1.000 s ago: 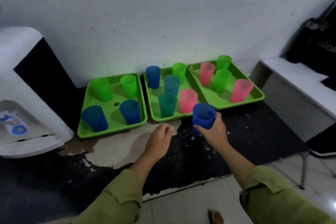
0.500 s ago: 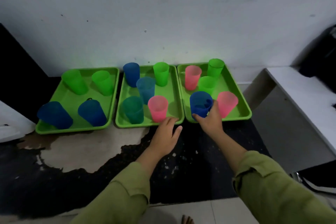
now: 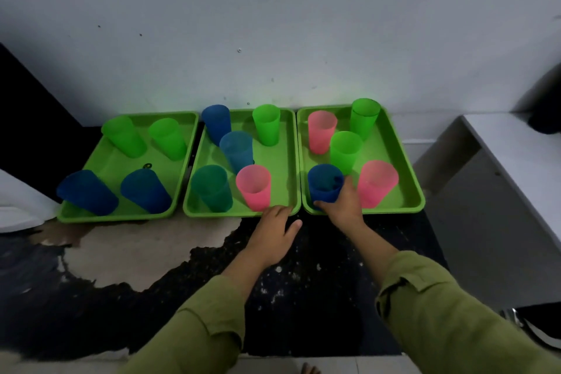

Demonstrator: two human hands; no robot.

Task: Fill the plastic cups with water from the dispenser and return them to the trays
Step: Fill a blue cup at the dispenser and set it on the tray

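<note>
Against a pale wall (image 3: 273,24), 3 green trays (image 3: 121,218) line a dark surface (image 3: 318,252) with a worn pale patch (image 3: 136,252). The right hand (image 3: 344,203) grasps the blue cup (image 3: 324,184) in the front-left corner of the right tray (image 3: 417,191). The left hand (image 3: 273,234) lies relaxed at the rim of the middle tray (image 3: 212,215). The dispenser (image 3: 16,209) is cut off at left, and water levels are unreadable.

wear: olive-green long fabric left sleeve (image 3: 194,334) | matching olive-green right sleeve (image 3: 449,313), stitched cuff with a dark slit | both sleeves stop short of the wrists | left grip (image 3: 273,234), right grip (image 3: 344,206): bare
</note>
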